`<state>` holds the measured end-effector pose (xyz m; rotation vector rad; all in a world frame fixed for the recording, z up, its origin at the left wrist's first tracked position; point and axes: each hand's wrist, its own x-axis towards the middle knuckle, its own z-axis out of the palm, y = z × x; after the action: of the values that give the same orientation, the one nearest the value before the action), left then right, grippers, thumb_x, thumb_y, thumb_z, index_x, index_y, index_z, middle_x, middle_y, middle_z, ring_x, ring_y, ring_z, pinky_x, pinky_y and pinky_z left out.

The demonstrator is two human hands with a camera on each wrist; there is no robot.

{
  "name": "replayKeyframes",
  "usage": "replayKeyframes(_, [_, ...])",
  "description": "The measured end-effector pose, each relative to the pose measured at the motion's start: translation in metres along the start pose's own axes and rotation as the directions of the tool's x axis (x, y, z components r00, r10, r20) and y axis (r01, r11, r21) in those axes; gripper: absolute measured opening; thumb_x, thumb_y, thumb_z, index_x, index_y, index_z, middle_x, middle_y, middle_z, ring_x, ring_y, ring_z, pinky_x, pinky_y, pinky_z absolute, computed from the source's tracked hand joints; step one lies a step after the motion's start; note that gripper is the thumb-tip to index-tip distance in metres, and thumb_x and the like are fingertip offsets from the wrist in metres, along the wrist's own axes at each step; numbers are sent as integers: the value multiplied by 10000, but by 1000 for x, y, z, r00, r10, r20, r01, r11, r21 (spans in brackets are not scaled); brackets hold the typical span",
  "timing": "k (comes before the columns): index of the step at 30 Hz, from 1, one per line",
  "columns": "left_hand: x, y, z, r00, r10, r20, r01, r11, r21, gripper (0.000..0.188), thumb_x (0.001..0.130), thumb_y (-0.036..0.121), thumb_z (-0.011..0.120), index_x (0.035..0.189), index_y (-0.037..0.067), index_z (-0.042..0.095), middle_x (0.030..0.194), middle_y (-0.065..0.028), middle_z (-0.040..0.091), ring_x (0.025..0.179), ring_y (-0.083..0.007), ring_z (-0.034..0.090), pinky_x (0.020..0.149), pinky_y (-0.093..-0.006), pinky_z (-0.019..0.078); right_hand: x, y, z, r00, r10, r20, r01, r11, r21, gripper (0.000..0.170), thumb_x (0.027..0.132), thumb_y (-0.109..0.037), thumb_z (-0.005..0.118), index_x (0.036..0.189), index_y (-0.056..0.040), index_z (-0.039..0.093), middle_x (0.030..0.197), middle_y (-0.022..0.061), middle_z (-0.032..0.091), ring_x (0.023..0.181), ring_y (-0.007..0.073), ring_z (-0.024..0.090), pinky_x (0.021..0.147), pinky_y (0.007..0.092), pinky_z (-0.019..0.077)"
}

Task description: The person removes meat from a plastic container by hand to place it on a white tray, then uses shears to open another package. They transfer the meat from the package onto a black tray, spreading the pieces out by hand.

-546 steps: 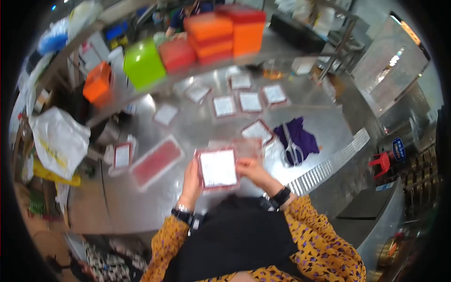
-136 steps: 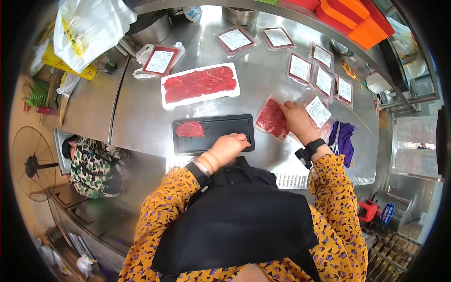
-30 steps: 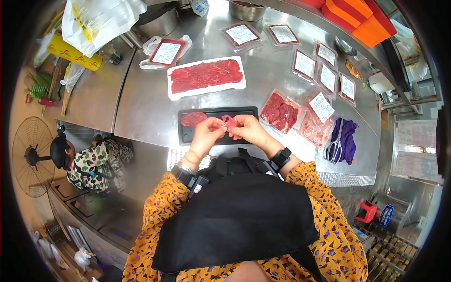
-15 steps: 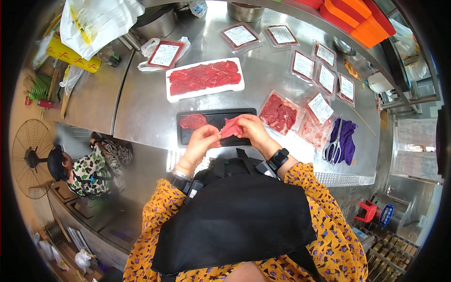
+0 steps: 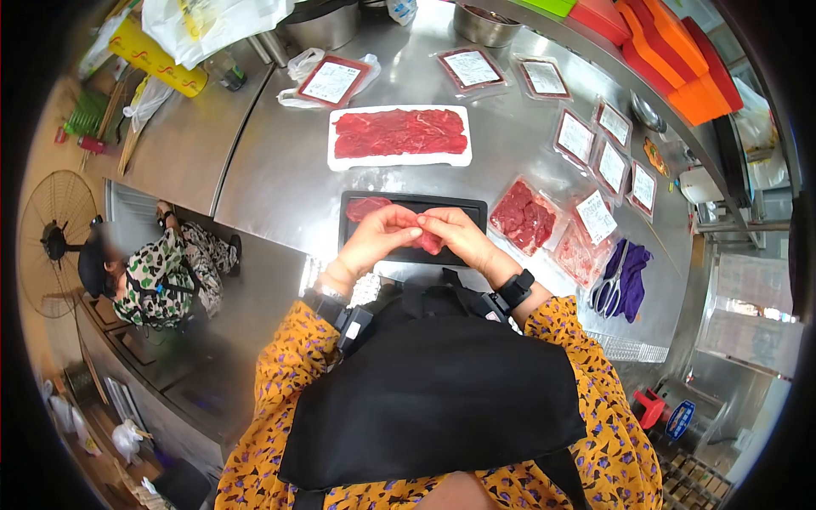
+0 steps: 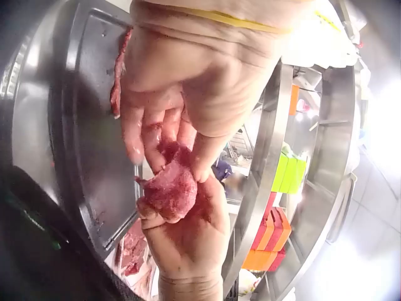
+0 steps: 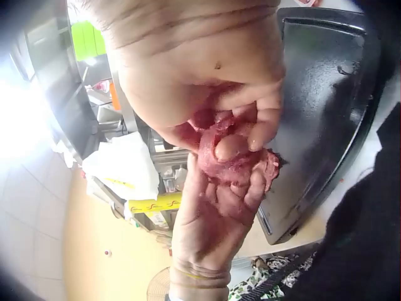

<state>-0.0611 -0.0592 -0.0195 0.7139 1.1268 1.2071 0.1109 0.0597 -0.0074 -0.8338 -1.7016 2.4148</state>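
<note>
Above a black tray [image 5: 476,223], both hands meet over one raw red meat slice [image 6: 172,188], which is folded and bunched between them. My left hand [image 5: 378,240] pinches it from the left, thumb and fingers on the meat. My right hand [image 5: 466,240] grips it from the other side, its fingers curled on the folds in the right wrist view. Part of the slice hangs below the fingers in the head view. Another meat piece [image 5: 367,206] lies at the tray's left end, partly behind the left hand.
Behind the tray stands a white tray [image 5: 333,160] of red meat slices. To the right are an opened meat pack [image 5: 524,217], a labelled pack [image 5: 595,217], scissors [image 5: 609,293] and a purple cloth [image 5: 631,285]. Several labelled packs lie farther back. A person [image 5: 157,280] is at left.
Half a second ago the slice was spread out from the right hand, left fingers at its edge; now the hands are together and it is bunched. Much earlier, both hands held a labelled pack.
</note>
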Motion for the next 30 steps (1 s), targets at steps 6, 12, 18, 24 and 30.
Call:
replayKeyframes(6, [-6,19,-25,989,-19,-145,40,989,143,198,941,157,643,959,-38,673,839,-55,677,765,-113,655,669,-244,536,13,-12,10,997,-26,-78,15,990,-141,169,919,-199,672,948,-33,658,785,7,658,651,64,579,581,211,448])
replayKeyframes(12, [-14,33,-62,973,189,-130,-116,894,432,100,890,36,656,967,-22,683,875,-77,689,782,-139,675,703,-266,550,40,-14,22,965,-252,-69,240,959,-152,118,874,-52,673,973,10,650,854,40,675,739,110,622,701,261,518])
replayKeyframes(18, [-33,48,-70,829,558,31,-223,279,934,98,756,17,698,841,59,676,831,-76,653,786,-284,651,706,-360,533,58,-13,44,801,-596,58,450,534,-716,147,756,8,666,871,-81,649,875,68,625,797,267,644,706,347,536])
replayKeyframes(24, [-59,-11,-69,795,598,105,-178,65,982,127,694,49,719,810,80,677,838,-45,633,790,-243,619,679,-362,522,61,31,40,705,-601,377,518,72,-853,86,740,-93,634,820,-124,636,886,18,603,860,234,607,737,355,510])
replayKeyframes(30, [-68,-16,-59,821,569,48,-125,98,987,131,707,38,712,830,68,680,835,-51,618,777,-252,615,662,-361,519,57,33,42,701,-568,430,513,-16,-858,101,745,-133,605,837,-122,645,912,3,597,909,201,586,779,336,480])
